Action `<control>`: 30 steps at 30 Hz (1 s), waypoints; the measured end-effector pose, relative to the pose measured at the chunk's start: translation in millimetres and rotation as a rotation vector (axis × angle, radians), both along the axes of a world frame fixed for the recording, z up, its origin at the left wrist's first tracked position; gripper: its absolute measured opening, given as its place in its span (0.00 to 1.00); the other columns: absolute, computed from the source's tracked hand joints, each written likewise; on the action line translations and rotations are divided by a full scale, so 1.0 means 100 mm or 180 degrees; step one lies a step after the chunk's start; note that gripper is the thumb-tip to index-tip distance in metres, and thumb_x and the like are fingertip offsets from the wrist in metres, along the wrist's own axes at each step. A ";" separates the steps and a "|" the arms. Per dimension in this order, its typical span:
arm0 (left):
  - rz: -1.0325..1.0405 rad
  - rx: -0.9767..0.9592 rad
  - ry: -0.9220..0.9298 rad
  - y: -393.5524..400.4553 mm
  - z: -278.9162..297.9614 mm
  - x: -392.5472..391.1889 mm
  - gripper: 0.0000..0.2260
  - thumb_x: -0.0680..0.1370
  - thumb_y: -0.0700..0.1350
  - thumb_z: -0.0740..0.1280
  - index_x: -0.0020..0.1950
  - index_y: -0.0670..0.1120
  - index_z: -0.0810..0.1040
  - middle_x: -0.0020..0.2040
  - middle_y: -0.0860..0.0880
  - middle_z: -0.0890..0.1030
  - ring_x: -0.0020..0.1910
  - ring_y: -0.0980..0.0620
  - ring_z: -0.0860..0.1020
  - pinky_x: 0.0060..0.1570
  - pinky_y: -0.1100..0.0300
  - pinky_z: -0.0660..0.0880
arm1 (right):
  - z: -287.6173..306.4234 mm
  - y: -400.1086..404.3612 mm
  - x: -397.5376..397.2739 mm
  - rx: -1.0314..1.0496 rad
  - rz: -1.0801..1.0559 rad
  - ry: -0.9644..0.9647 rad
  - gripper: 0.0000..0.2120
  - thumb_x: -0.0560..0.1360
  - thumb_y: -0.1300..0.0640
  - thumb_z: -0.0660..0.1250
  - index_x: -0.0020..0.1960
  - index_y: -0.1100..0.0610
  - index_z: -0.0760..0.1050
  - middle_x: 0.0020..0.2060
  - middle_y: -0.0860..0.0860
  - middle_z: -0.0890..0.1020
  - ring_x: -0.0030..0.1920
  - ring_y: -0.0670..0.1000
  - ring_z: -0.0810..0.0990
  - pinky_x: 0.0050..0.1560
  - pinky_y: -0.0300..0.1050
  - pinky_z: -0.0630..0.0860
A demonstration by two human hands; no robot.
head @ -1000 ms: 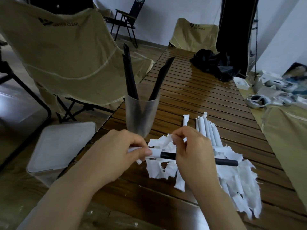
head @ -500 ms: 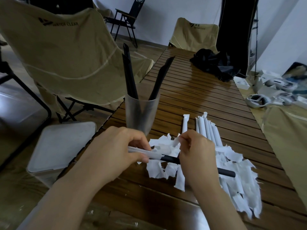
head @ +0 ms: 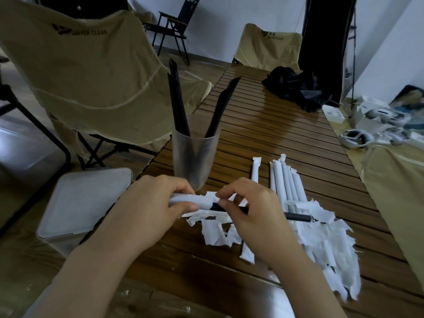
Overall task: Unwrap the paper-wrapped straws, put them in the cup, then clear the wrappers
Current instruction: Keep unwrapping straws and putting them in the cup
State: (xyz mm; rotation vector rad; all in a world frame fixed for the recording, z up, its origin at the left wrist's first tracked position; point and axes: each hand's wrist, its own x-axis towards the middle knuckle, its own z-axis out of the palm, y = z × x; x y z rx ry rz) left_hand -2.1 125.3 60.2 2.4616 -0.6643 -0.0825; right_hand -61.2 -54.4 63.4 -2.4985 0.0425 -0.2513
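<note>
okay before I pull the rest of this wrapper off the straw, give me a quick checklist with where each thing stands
1. Left hand grips the wrapped end: ok.
2. Right hand pinches the bare black straw: ok.
3. Wrapper fully off: not ok, the left part is covered.
4. Cup upright, within reach on the table: ok.
5. Room in the cup: ok, few straws inside.
6. Torn wrappers cleared: not ok.

Bare forearms, sleeveless, no jewellery
</note>
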 end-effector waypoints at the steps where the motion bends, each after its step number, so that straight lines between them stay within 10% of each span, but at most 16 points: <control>1: 0.0036 -0.0030 -0.0005 0.00 0.01 0.00 0.07 0.74 0.58 0.68 0.50 0.59 0.80 0.41 0.60 0.79 0.40 0.61 0.76 0.36 0.68 0.64 | -0.01 0.01 0.01 0.0006 0.0007 -0.0017 0.04 0.75 0.56 0.68 0.48 0.49 0.80 0.46 0.41 0.78 0.46 0.42 0.75 0.46 0.32 0.73; 8: 0.0031 -0.0047 -0.0126 -0.06 0.03 -0.03 0.06 0.74 0.57 0.69 0.49 0.60 0.78 0.39 0.60 0.79 0.39 0.63 0.76 0.35 0.71 0.63 | -0.12 0.15 0.05 -0.0023 -0.0259 -0.0516 0.04 0.71 0.53 0.73 0.41 0.48 0.77 0.43 0.41 0.77 0.48 0.45 0.73 0.54 0.54 0.74; 20: -0.0045 -0.0223 -0.0202 -0.13 0.03 -0.04 0.05 0.75 0.53 0.69 0.50 0.59 0.76 0.43 0.60 0.79 0.42 0.63 0.77 0.39 0.71 0.69 | -0.08 0.28 0.04 0.1150 -0.1195 -0.0639 0.09 0.67 0.57 0.76 0.35 0.47 0.78 0.46 0.40 0.73 0.55 0.48 0.73 0.58 0.53 0.72; 26: -0.0003 -0.0302 -0.0205 -0.22 0.04 -0.06 0.05 0.76 0.53 0.67 0.51 0.56 0.77 0.45 0.58 0.79 0.43 0.61 0.76 0.41 0.70 0.70 | -0.09 0.38 -0.01 0.0351 -0.1919 -0.0733 0.05 0.69 0.51 0.75 0.39 0.46 0.79 0.51 0.41 0.69 0.55 0.42 0.63 0.53 0.37 0.50; 30: -0.0111 -0.0401 0.0009 -0.25 0.04 -0.10 0.07 0.81 0.48 0.59 0.55 0.56 0.76 0.46 0.58 0.78 0.44 0.62 0.76 0.39 0.74 0.68 | -0.12 0.36 0.00 0.0667 -0.1995 -0.0612 0.04 0.71 0.53 0.73 0.40 0.47 0.78 0.49 0.43 0.69 0.52 0.43 0.65 0.54 0.40 0.59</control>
